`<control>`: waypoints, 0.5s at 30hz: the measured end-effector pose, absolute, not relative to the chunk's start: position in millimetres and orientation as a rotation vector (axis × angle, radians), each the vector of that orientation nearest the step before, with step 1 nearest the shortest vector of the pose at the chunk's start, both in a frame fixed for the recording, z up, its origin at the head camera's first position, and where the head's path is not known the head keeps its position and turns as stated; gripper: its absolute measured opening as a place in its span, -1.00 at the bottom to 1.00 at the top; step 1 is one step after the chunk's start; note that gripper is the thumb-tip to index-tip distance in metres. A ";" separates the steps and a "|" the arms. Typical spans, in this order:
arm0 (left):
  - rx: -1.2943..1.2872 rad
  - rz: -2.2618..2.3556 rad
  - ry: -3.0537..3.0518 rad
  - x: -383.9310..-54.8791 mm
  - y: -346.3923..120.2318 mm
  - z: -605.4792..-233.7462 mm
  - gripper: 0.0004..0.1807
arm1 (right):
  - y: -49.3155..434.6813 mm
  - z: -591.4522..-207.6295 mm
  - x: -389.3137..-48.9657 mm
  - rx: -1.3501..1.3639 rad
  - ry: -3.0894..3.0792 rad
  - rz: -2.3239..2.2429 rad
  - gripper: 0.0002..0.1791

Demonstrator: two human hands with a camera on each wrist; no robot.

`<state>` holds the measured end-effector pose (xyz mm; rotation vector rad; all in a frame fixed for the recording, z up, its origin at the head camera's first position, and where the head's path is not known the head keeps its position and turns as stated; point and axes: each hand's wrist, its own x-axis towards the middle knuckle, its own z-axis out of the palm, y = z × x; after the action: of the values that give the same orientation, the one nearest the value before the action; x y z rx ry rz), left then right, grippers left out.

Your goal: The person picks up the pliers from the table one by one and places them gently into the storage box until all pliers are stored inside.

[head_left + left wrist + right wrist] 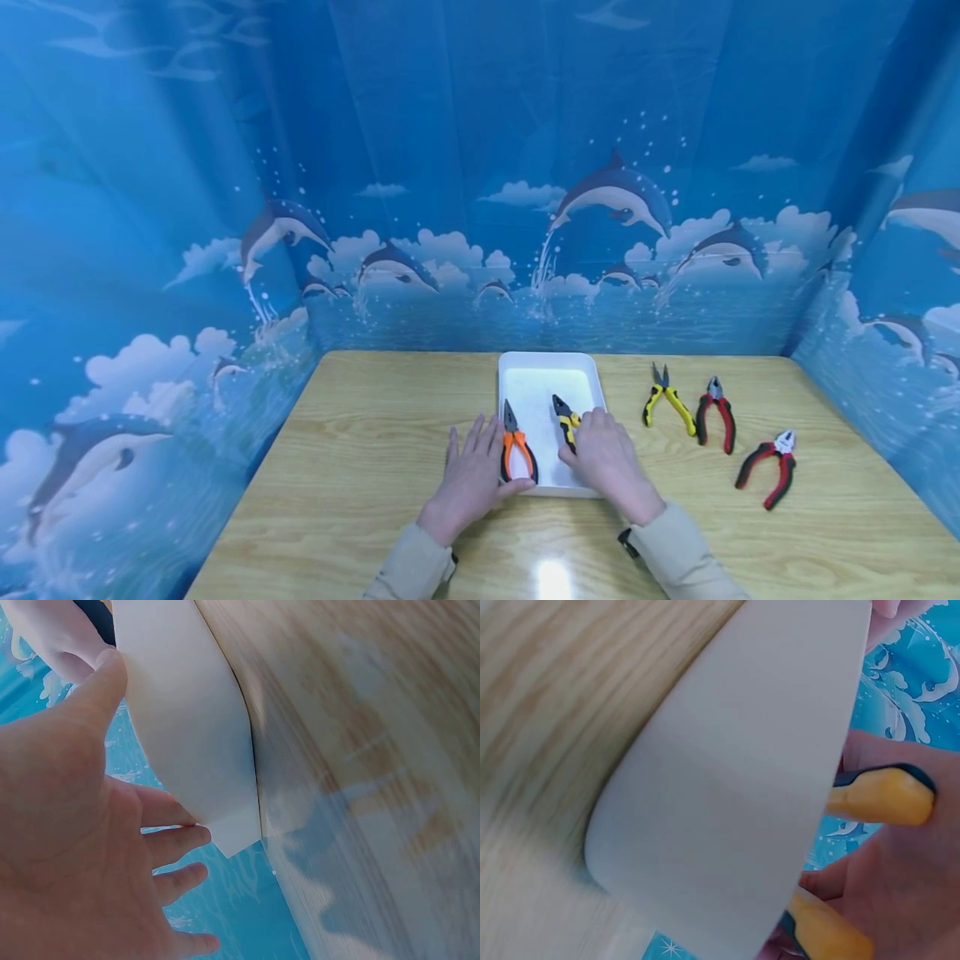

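Note:
A white tray (540, 379) holds two pairs of pliers. Orange-and-black long-nose pliers (521, 440) lie along its left side, jaws pointing away. Beside the left rim is my left hand (474, 467), fingers spread and fairly straight, its thumb by the near left corner; the left wrist view shows fingertips at the tray's outer wall (187, 712). My right hand (611, 458) grips yellow-and-black pliers (565, 417) inside the tray at the right, and covers most of their handles. In the right wrist view both yellow handles (889, 796) show above the rim, spread apart within the hand.
Right of the tray, yellow-and-black long-nose pliers (667, 400), red-and-black cutters (716, 412) and another red-and-black pair of pliers (772, 467) lie on the wooden table (390, 417). A blue dolphin-print curtain (450, 167) encloses the back and sides.

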<state>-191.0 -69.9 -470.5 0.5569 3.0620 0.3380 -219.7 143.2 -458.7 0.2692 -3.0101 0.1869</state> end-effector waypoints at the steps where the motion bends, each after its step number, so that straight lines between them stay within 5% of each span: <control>1: 0.558 0.339 3.062 -191.1 -69.9 -470.8 0.09 | 142.8 -459.0 -220.1 0.270 -3.015 0.182 -0.56; 15: 0.550 0.367 3.054 -191.4 -69.9 -470.8 0.08 | 137.8 -463.2 -221.5 0.246 -3.100 0.153 -0.54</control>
<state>-191.4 -69.9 -470.8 0.5497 3.0545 0.3673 -221.5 137.8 -463.2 0.2464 -3.1003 0.1535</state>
